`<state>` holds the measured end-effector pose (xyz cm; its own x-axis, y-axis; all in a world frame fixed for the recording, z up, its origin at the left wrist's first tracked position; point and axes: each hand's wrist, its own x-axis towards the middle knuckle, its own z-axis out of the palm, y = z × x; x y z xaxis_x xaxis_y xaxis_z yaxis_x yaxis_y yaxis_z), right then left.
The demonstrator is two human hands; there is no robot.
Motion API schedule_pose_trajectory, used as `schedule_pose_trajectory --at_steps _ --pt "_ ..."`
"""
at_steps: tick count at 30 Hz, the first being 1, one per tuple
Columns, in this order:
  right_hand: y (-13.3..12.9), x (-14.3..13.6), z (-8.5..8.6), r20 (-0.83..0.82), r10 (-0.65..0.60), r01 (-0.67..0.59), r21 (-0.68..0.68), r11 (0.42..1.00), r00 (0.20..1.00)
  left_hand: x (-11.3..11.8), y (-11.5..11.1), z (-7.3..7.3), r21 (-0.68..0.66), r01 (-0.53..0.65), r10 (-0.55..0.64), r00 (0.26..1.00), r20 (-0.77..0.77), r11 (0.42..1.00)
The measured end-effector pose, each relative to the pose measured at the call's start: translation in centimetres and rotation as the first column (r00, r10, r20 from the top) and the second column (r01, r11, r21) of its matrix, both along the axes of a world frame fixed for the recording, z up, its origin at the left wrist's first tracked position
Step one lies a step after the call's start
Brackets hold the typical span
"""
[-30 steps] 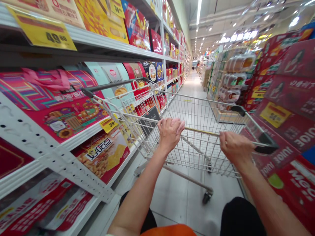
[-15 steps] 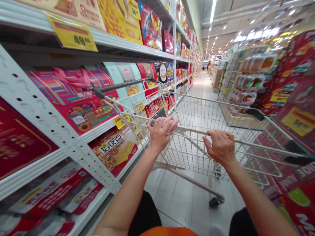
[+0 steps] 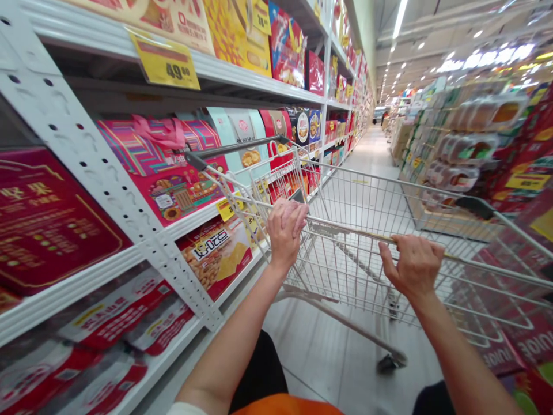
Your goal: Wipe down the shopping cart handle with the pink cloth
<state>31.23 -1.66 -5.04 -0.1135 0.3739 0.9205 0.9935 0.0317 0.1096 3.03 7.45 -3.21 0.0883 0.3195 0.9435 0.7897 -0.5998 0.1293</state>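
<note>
A wire shopping cart [image 3: 358,276] stands sideways in front of me, its dark handle bar [image 3: 242,147] on the left beside the shelves. My left hand [image 3: 285,230] is closed around a crumpled pink cloth [image 3: 283,207], pressed on the cart's near top rail by the handle end. Part of the cloth is hidden under the fingers. Farther right, my right hand [image 3: 417,262] grips the same rail, fingers over it and thumb on the near side. I see no goods in the basket.
Shelves [image 3: 129,222] with gift boxes, bags and yellow price tags [image 3: 166,60] line the left. Stacked bottle packs [image 3: 475,138] and red cartons [image 3: 510,351] stand on the right. A caster [image 3: 391,362] rests on the pale floor. The aisle [image 3: 358,153] runs ahead.
The view has turned slightly left, so shelves and cart sit farther right. My right hand has slid right along the rail, and the gap between my hands is wider.
</note>
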Motion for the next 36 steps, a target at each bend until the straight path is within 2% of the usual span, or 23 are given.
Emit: schedule_pose_trajectory --at_steps 2,5,9,11,14,19,22,24,26,28,30,33,36 --pt "-0.1 0.1 0.1 0.021 0.0 0.0 -0.011 1.0 1.0 0.6 -0.4 -1.0 0.022 0.044 -0.044 0.999 -0.004 0.999" --pt "-0.2 0.3 0.2 0.044 0.005 -0.004 -0.029 1.0 0.999 -0.4 -0.2 -1.4 0.052 0.073 -0.075 0.996 0.048 0.996" --pt "-0.1 0.0 0.2 0.008 0.008 -0.008 0.007 1.0 1.0 -2.8 0.9 -0.3 0.108 -0.073 0.038 0.954 0.298 0.992" --pt "0.0 -0.3 0.1 -0.033 0.012 -0.011 0.015 1.0 0.999 -3.0 1.6 -0.1 0.079 -0.088 0.059 0.948 0.312 0.993" --pt "0.0 -0.9 0.2 -0.082 0.045 -0.044 0.017 0.999 0.996 -1.5 2.2 -1.0 0.026 -0.082 0.071 0.954 0.291 0.996" --pt "-0.2 -1.5 0.2 -0.09 0.074 -0.075 -0.005 0.997 0.993 2.5 1.6 -4.1 -0.048 -0.133 0.141 0.905 0.401 0.99" --pt "-0.1 -1.7 0.1 -0.085 0.072 -0.072 -0.004 0.997 0.994 2.9 0.5 -4.9 -0.11 -0.06 0.1 0.909 0.405 0.992" --pt "0.0 -1.8 0.1 -0.072 0.066 -0.065 0.004 0.998 0.995 1.9 -0.1 -4.6 -0.157 0.026 0.033 0.932 0.362 0.987" --pt "0.0 -2.0 0.1 -0.063 0.06 -0.06 0.007 0.998 0.996 0.4 -0.3 -3.6 -0.172 0.049 0.016 0.934 0.358 0.984" --pt "0.1 -2.2 0.1 -0.064 0.058 -0.058 0.009 0.998 0.996 -0.9 0.2 -2.3 -0.142 -0.027 0.088 0.892 0.444 0.989" --pt "0.0 -2.5 0.1 -0.076 0.059 -0.058 0.014 0.998 0.995 -1.3 1.1 -1.1 -0.112 -0.122 0.164 0.815 0.555 0.986" --pt "-0.2 -3.0 0.1 -0.094 0.051 -0.049 0.018 0.999 0.994 0.2 2.4 -0.5 -0.101 -0.136 0.17 0.778 0.605 0.986" --pt "-0.4 -3.3 0.1 -0.088 0.047 -0.046 0.012 0.999 0.995 2.9 2.3 -1.4 -0.115 -0.101 0.149 0.798 0.584 0.988"
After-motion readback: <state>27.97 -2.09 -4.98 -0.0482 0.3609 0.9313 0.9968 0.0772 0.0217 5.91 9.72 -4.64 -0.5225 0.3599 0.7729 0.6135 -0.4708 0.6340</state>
